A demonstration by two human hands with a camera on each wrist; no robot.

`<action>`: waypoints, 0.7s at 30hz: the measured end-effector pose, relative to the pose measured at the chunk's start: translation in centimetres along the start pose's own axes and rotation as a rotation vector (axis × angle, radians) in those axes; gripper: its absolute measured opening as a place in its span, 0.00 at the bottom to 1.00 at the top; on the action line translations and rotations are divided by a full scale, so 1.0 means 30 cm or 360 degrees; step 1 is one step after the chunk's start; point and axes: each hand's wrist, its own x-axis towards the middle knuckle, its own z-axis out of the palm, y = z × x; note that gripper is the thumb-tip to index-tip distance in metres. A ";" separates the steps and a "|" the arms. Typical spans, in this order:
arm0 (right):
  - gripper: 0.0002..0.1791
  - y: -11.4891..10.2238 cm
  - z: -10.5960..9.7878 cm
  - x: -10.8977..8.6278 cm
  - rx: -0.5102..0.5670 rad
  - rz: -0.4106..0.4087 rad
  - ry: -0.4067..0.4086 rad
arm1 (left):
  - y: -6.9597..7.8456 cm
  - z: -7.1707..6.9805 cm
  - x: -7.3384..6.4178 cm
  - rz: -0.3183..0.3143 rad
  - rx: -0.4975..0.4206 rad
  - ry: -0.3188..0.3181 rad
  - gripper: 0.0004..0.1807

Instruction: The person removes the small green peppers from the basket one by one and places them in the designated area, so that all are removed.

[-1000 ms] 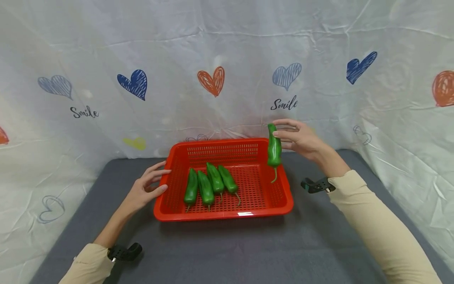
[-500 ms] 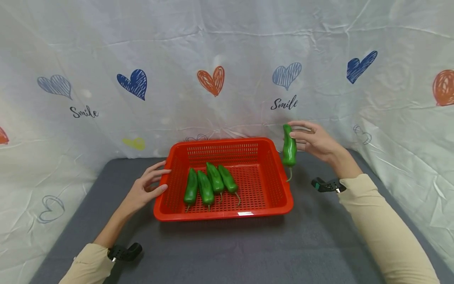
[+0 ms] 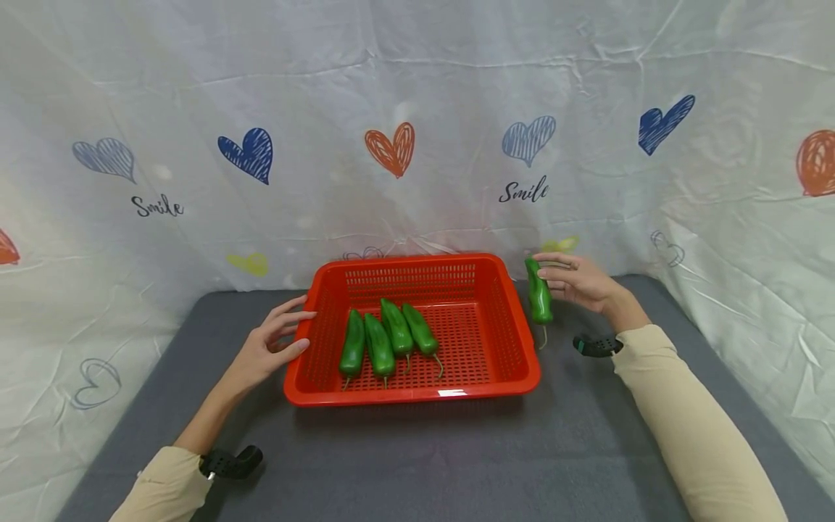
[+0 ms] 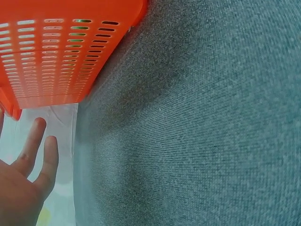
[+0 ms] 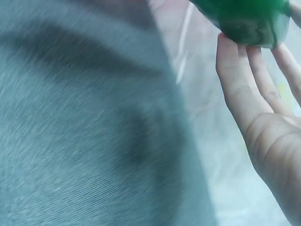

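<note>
My right hand point(image 3: 577, 283) pinches a green chili pepper point(image 3: 539, 293) between thumb and fingers, just outside the right wall of a red plastic basket point(image 3: 407, 396). The pepper hangs nearly upright with its stem downward. In the right wrist view, fingertips press against the blurred green pepper point(image 5: 251, 23). Several more green peppers point(image 3: 380, 346) lie side by side in the left half of the basket. At the basket's left rim, my left hand point(image 3: 270, 344) rests with fingers spread and lightly bent. The left wrist view shows part of that hand point(image 4: 28, 174) below the slotted basket wall point(image 4: 51, 52).
A dark grey cloth point(image 3: 417, 464) covers the table under the basket. Behind it hangs a white curtain point(image 3: 313, 101) printed with hearts, close to the table's back edge. Both wrists wear black straps point(image 3: 231, 462).
My right hand carried the pepper from above the basket's right rim out to the right, then lowered it toward the table. The left hand and the basket stayed in place.
</note>
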 end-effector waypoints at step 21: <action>0.31 0.107 -0.042 0.014 -0.0257 0.0137 -0.0009 | -0.002 -0.003 0.001 -0.0015 0.0009 -0.0010 0.26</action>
